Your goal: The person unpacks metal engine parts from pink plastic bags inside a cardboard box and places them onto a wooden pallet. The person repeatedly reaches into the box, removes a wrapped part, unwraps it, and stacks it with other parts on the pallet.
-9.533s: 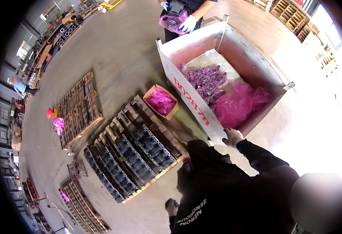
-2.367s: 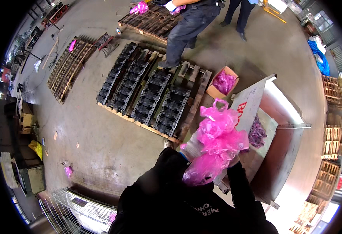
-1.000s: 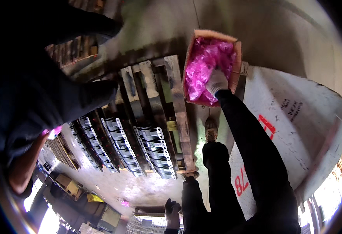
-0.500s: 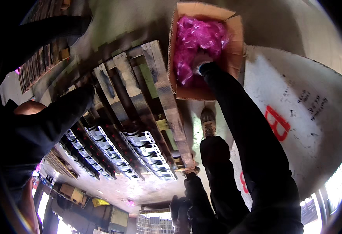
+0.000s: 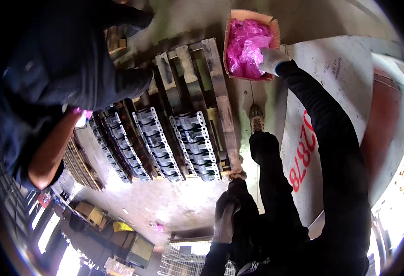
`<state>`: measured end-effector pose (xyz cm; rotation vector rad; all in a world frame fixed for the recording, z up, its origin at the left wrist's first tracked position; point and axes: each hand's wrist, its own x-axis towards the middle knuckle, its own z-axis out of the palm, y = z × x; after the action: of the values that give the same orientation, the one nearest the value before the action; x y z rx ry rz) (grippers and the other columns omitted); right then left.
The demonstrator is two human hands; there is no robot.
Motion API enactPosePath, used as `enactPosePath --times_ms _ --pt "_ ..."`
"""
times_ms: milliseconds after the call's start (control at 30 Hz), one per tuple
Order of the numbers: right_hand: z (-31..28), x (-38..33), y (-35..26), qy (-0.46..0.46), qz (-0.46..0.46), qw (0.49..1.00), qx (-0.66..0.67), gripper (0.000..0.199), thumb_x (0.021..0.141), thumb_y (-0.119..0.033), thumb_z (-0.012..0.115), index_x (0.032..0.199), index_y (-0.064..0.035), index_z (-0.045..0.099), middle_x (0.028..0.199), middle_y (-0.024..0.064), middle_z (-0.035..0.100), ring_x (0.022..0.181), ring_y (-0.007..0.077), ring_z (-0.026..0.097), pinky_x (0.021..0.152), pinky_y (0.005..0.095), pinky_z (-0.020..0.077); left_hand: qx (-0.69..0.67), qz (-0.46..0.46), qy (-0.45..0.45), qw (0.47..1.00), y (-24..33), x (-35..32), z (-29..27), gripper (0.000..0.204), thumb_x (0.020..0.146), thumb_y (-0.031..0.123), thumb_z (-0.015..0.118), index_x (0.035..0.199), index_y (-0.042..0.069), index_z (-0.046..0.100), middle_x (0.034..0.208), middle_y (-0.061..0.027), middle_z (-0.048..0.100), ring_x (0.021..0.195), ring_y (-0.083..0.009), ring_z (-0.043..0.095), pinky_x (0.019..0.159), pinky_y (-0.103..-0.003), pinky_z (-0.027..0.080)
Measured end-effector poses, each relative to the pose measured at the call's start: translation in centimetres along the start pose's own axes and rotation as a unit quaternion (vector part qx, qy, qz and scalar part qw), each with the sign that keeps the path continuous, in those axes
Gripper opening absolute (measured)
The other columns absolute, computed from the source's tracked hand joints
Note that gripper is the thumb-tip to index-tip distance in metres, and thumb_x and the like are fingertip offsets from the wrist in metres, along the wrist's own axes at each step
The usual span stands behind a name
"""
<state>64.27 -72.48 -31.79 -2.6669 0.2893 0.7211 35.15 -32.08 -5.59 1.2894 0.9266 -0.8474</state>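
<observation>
My right hand (image 5: 273, 60), in a pale knit glove, reaches to the right rim of a cardboard box (image 5: 275, 30). Its fingers are closed on crumpled pink plastic film (image 5: 245, 48), which fills the box top; the fingertips are partly hidden. Whatever lies under the film does not show. Low in the picture, my left hand (image 5: 224, 218) rests by my knee. Its glove is pale with darker fingers, which lie loosely over the dark trouser leg, and no object shows in it.
Left of the box lies a wooden pallet (image 5: 223, 103) bearing rows of cast metal parts (image 5: 196, 142). Another person's bare forearm (image 5: 50, 149) is at the left. A large pale panel with red markings (image 5: 298, 158) stands at my right. Beyond are a wire cage (image 5: 183, 257) and workbench.
My right hand has come up from inside the box to its right rim, and the film bulges higher. My left hand shows more fully by the knee. The other person leans further in.
</observation>
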Motion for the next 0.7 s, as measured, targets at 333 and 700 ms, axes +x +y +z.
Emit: enactPosePath --times_ms 333,700 --pt "-0.9 -27.6 -9.1 0.092 0.041 0.987 0.126 0.049 0.083 -0.027 0.067 0.126 -0.0046 0.063 0.106 0.0247 0.07 0.1 0.0417 0.067 0.085 0.0488 0.0542 0.039 0.093 -0.048 0.994 -5.1 -8.5 -10.0 0.05 0.101 0.02 0.059 0.145 -0.001 0.045 0.128 -0.0132 0.061 0.111 -0.021 0.063 0.096 -0.035 0.054" --pt "5.3 -25.0 -2.2 0.125 0.2 0.95 0.204 0.042 0.081 -0.036 0.068 0.119 -0.0177 0.072 0.142 0.0258 0.055 0.131 0.0355 0.054 0.112 0.0421 0.0418 0.078 0.053 0.04 0.995 -8.9 -10.1 -13.9 0.048 0.097 0.018 0.065 0.139 0.0 0.051 0.116 -0.0113 0.063 0.1 -0.0201 0.064 0.088 -0.035 0.056"
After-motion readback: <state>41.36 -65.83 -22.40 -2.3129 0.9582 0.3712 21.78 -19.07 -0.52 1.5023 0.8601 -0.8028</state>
